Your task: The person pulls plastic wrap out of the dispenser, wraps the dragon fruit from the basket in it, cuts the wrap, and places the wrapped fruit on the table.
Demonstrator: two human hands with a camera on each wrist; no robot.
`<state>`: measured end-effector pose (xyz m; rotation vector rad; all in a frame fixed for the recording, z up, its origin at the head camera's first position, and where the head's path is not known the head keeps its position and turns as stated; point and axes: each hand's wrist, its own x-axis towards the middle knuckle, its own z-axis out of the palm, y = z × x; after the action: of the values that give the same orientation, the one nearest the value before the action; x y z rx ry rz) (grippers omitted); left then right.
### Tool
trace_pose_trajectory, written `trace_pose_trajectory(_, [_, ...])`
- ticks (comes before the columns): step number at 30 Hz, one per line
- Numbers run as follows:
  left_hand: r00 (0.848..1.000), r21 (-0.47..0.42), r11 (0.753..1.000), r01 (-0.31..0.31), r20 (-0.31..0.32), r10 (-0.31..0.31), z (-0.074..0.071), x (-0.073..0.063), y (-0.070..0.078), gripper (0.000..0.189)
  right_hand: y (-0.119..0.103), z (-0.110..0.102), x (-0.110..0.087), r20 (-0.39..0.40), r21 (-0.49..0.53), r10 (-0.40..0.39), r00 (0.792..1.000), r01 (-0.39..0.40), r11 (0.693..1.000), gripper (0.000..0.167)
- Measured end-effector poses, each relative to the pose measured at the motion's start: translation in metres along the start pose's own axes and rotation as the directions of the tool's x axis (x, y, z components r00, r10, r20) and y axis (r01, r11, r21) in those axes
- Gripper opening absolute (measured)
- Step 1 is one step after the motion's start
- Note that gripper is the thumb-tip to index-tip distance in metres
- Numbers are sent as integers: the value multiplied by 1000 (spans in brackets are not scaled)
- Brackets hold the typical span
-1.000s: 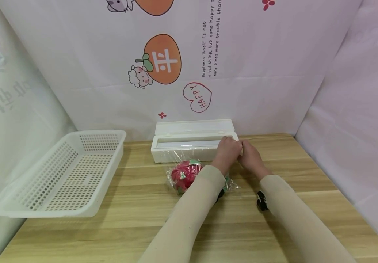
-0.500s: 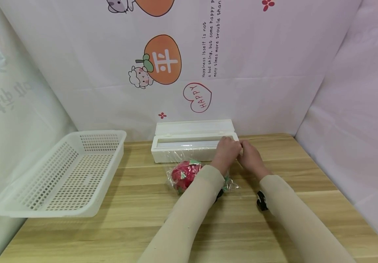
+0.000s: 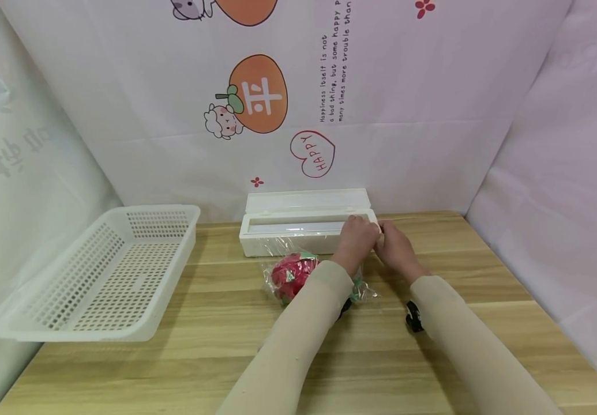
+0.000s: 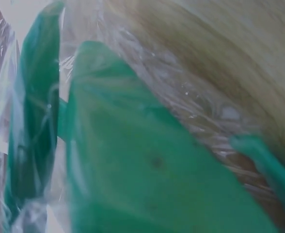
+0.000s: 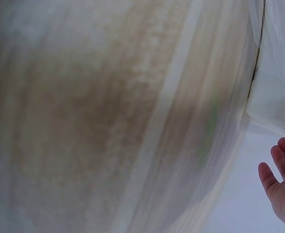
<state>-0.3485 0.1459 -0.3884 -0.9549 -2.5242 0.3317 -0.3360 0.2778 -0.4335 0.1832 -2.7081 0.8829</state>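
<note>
A white cling film dispenser [image 3: 290, 245] stands by the back wall, its lid raised. Cling film [image 3: 274, 246] runs down from its front over a pink-red dragon fruit [image 3: 292, 275] with green leaf tips, partly hidden by the left forearm. Green leaves [image 4: 133, 155] under wrinkled film fill the left wrist view. At the dispenser's right front edge, my left hand [image 3: 356, 243] grips the film with curled fingers; the fingertips are hidden. My right hand [image 3: 398, 251] touches the dispenser's right end beside it. Several of its fingers [image 5: 280, 160] reach out loosely; whether it pinches anything is hidden.
A white perforated plastic basket [image 3: 147, 323] sits at the left of the wooden table [image 3: 215, 369]. White printed cloth [image 3: 407, 161] walls rise at the back and both sides. Dark straps [image 3: 413, 317] show under the sleeves.
Almost nothing differs. My left hand has slid very slightly left along the dispenser's edge; the right hand, film and dragon fruit stay in place.
</note>
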Motion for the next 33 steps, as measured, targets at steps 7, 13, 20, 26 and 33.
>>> trace_pose_trajectory(7, [999,19,1000,12,48,-13,-3,-3,-3,9,0,2,2,-9,-1,-5,1000,5,1000,44])
trace_pose_trajectory(13, [997,50,999,5,73,-8,-3,-5,-8,12,0,2,3,0,15,27,1000,-27,1000,45])
trace_pose_trajectory(20, [998,37,999,15,60,-17,-1,-5,-13,13,-2,-1,2,46,37,65,997,-67,997,51])
trace_pose_trajectory(26, [997,45,999,20,75,-23,-1,-6,-15,12,-2,-3,2,71,57,72,995,-76,995,50])
trace_pose_trajectory(33, [995,54,997,50,84,-55,-3,-10,-17,10,-4,-1,2,78,64,75,994,-81,995,55])
